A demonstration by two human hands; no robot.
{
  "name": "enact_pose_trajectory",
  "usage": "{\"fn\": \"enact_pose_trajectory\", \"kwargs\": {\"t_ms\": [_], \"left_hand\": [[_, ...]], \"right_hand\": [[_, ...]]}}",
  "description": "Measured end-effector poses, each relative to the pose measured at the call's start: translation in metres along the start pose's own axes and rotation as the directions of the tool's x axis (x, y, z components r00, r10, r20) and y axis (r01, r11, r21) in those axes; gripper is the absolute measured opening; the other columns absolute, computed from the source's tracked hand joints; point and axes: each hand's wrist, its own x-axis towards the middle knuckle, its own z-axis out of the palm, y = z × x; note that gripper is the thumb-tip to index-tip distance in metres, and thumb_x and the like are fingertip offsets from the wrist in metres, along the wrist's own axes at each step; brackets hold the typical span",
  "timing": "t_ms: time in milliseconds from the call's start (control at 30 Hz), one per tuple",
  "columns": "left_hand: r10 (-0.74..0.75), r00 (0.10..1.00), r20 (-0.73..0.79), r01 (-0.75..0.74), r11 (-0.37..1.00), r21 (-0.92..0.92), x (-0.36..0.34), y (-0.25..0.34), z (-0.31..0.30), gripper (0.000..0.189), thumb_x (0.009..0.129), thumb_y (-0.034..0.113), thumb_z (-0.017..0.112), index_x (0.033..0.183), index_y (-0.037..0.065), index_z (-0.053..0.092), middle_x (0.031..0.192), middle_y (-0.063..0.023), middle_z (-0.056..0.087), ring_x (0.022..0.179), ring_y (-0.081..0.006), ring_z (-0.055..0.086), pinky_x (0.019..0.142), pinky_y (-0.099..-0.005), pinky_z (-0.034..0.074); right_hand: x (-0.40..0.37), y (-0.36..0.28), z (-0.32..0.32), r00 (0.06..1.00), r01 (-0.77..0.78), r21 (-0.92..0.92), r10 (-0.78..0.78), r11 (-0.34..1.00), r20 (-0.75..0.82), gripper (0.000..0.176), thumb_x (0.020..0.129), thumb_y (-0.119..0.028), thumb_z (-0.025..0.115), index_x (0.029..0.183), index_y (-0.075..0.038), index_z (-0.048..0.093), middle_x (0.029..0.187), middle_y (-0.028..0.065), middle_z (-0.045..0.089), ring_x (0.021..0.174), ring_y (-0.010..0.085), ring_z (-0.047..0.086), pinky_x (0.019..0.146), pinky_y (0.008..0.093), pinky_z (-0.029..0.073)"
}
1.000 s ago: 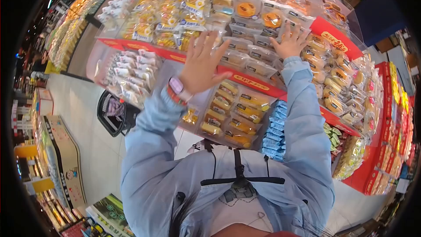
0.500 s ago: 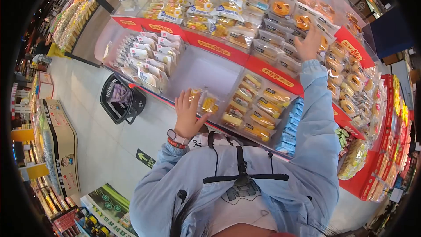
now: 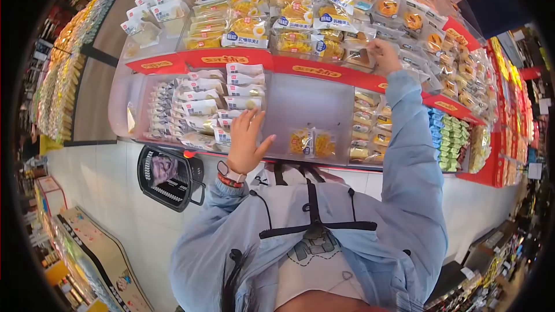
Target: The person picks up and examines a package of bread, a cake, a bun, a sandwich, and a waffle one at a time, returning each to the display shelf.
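Note:
My left hand [image 3: 248, 143] is spread, palm down, at the right end of a bin of white-wrapped breads [image 3: 200, 107], its fingertips overlapping the nearest packs. A watch and a red band circle that wrist. Farther up the display, my right hand [image 3: 386, 56] reaches over the red divider with its fingers bent and apart. Its fingertips are right at the edge of a clear-wrapped brown cake [image 3: 358, 58]. Two yellow packaged snacks [image 3: 312, 142] lie at the front of the white compartment [image 3: 309, 99] between my hands.
Yellow waffle packs [image 3: 295, 17] fill the upper tier, with round pastries [image 3: 413, 21] to their right. Blue and green packets [image 3: 452, 141] stand at the lower right. On the floor at left sits a black basket [image 3: 193, 167] with a purple item [image 3: 163, 169] inside. Red dividers [image 3: 228, 58] separate the tiers.
The view has turned left along the display. My left hand has moved from the yellow snacks to the white-wrapped breads. My right hand has shifted left from the round pastries to the brown cake.

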Motion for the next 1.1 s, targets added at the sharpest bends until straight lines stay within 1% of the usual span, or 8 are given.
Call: {"fn": "enact_pose_trajectory", "kwargs": {"t_ms": [167,233,400,533,733,867,1000,1100], "left_hand": [[0.013,1.000,0.002,-0.012,0.986,-0.166,-0.007,-0.004,0.015,0.046,0.077,0.022,0.061,0.117,0.002,0.048,0.120,-0.0173,0.046,0.113,-0.0361,0.040,0.096,-0.0459,0.028],[0.049,0.999,0.012,-0.047,0.991,-0.126,-0.007,-0.001,0.019,0.045,0.077,0.019,0.062,0.116,0.002,0.049,0.120,-0.0166,0.047,0.112,-0.0343,0.042,0.095,-0.0406,0.030],[0.095,0.995,0.016,-0.092,0.987,-0.128,0.002,0.000,0.013,0.045,0.076,0.019,0.063,0.115,0.003,0.050,0.118,-0.0163,0.049,0.112,-0.0336,0.043,0.095,-0.0407,0.031],[0.080,0.997,0.010,-0.067,0.893,-0.444,0.026,0.016,-0.001,0.060,0.072,0.020,0.069,0.122,0.001,0.043,0.125,-0.0174,0.044,0.116,-0.0333,0.041,0.094,-0.0431,0.035],[0.260,0.959,-0.111,-0.224,0.459,-0.860,0.059,0.078,-0.021,0.109,0.061,0.024,0.080,0.139,0.001,0.008,0.137,-0.0176,0.027,0.124,-0.0266,0.033,0.100,-0.0385,0.030],[0.192,0.949,-0.250,-0.313,0.474,-0.823,0.051,0.105,-0.034,0.107,0.061,0.015,0.079,0.138,0.001,0.007,0.133,-0.0157,0.033,0.125,-0.0250,0.032,0.101,-0.0382,0.028],[0.032,0.997,-0.074,-0.079,0.561,-0.824,0.027,0.106,-0.039,0.084,0.064,0.016,0.075,0.131,0.000,0.028,0.118,-0.0130,0.046,0.110,-0.0233,0.043,0.093,-0.0361,0.032],[-0.006,0.998,-0.055,-0.037,0.668,-0.743,0.015,0.106,-0.039,0.072,0.066,0.018,0.073,0.126,0.000,0.038,0.110,-0.0121,0.049,0.098,-0.0232,0.047,0.086,-0.0348,0.035]], "right_hand": [[-0.004,-0.025,-0.025,0.990,0.095,0.042,-0.090,0.995,-0.105,0.013,0.078,-0.003,0.060,0.091,-0.002,0.057,0.082,0.0008,0.060,0.077,0.0100,0.055,0.068,0.0261,0.046],[-0.008,-0.044,-0.038,0.986,-0.049,0.112,0.066,0.993,-0.155,0.010,0.081,-0.004,0.057,0.090,-0.003,0.058,0.081,0.0011,0.061,0.077,0.0072,0.054,0.068,0.0227,0.044],[-0.022,-0.082,-0.071,0.938,0.221,0.195,-0.153,0.956,-0.312,0.012,0.081,-0.009,0.060,0.090,-0.002,0.059,0.081,0.0015,0.062,0.071,0.0058,0.056,0.060,0.0205,0.044],[-0.058,-0.169,-0.061,0.872,0.283,0.322,-0.102,0.904,-0.478,0.014,0.081,-0.009,0.061,0.091,0.000,0.059,0.083,0.0042,0.064,0.069,0.0081,0.059,0.059,0.0201,0.045],[-0.096,-0.269,-0.014,0.946,0.267,0.847,0.043,0.460,-0.321,0.020,0.081,-0.003,0.056,0.101,0.000,0.054,0.084,0.0071,0.062,0.064,0.0102,0.058,0.056,0.0200,0.044],[-0.106,-0.260,-0.004,0.982,0.088,0.915,0.122,0.394,-0.147,0.023,0.078,-0.007,0.060,0.100,0.000,0.057,0.088,0.0088,0.061,0.076,0.0146,0.061,0.065,0.0233,0.048],[-0.131,-0.263,0.020,0.948,0.296,0.807,-0.056,0.511,-0.313,0.041,0.073,-0.011,0.067,0.111,-0.001,0.054,0.108,0.0134,0.052,0.090,0.0191,0.057,0.075,0.0273,0.048],[-0.141,-0.263,0.029,0.728,0.636,0.173,-0.510,0.752,-0.459,0.043,0.074,-0.011,0.067,0.113,-0.001,0.053,0.105,0.0136,0.053,0.091,0.0217,0.057,0.077,0.0285,0.049]]}}
